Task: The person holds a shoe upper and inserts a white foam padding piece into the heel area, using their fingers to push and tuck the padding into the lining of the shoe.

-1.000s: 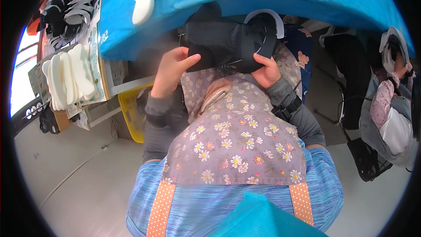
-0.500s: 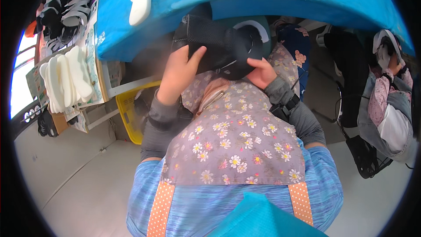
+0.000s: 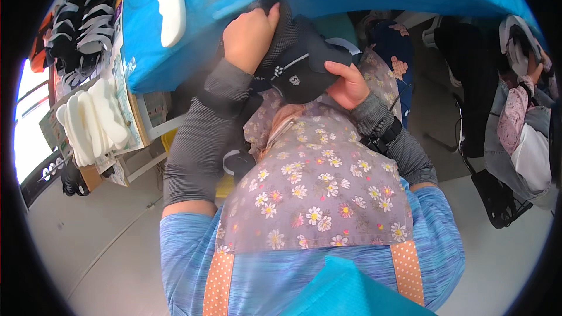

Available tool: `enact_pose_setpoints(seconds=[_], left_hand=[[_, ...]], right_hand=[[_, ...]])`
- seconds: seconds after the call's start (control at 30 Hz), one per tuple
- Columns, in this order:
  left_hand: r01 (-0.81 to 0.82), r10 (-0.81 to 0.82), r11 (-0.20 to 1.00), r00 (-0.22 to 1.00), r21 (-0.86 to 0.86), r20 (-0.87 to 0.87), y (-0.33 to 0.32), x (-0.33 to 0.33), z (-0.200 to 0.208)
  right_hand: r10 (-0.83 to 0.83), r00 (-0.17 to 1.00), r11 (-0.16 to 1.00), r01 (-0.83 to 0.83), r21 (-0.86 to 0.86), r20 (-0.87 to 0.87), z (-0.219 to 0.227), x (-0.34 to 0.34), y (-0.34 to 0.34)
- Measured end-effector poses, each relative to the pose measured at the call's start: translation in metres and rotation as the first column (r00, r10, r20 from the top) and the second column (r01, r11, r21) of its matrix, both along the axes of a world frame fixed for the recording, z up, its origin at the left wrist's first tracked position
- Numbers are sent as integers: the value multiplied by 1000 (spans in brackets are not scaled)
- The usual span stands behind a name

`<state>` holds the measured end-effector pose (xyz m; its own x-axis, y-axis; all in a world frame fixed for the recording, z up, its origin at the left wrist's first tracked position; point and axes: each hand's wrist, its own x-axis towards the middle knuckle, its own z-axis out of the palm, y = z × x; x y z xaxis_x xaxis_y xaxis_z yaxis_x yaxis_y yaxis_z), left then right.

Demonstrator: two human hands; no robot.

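Observation:
Over my lap, just below the blue-covered table edge, a black mesh shoe upper [image 3: 298, 79] is held in both hands. It has a pale stripe and a small light emblem on its side. My left hand [image 3: 250, 38] is closed on the mesh at its far left part, with thumb and fingers pinching the edge. My right hand [image 3: 350, 86] grips the right end, its thumb on top and the other fingers partly hidden beneath. A whitish curved edge [image 3: 344, 45] shows behind the upper near my right thumb.
On the blue-covered table [image 3: 222, 3] lies a white sole-shaped piece [image 3: 170, 9]. Several similar white pieces [image 3: 96, 120] stand on a shelf at left, below rows of black and grey shoe uppers [image 3: 88, 29]. A co-worker's hand [image 3: 535, 69] holds a grey-white upper at right.
My left hand has moved up and away, pulling the mesh end toward the table edge. The upper has turned, so its emblem and stripe now show. My right hand stays about in place.

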<state>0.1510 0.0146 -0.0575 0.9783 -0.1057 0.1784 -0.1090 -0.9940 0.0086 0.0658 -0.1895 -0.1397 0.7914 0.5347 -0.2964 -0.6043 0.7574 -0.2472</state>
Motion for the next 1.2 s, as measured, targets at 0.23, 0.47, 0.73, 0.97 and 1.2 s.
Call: enact_pose_setpoints(seconds=[0.23,0.47,0.73,0.97,1.2], left_hand=[[52,-64,998,938,-44,-341,4,7,-41],[218,-328,935,834,-281,-444,22,12,-83],[169,-203,975,941,-146,-271,15,6,-59],[15,-20,999,988,-33,-154,-13,-17,-9],[84,-185,961,902,-262,-389,12,-13,-67]], right_hand=[[55,984,983,-24,184,-169,14,-9,0],[95,989,979,-73,-188,111,17,9,10],[158,981,978,-139,-159,114,7,4,6],[105,982,991,-89,-100,159,10,-6,2],[153,974,976,-122,-180,170,-7,0,0]])
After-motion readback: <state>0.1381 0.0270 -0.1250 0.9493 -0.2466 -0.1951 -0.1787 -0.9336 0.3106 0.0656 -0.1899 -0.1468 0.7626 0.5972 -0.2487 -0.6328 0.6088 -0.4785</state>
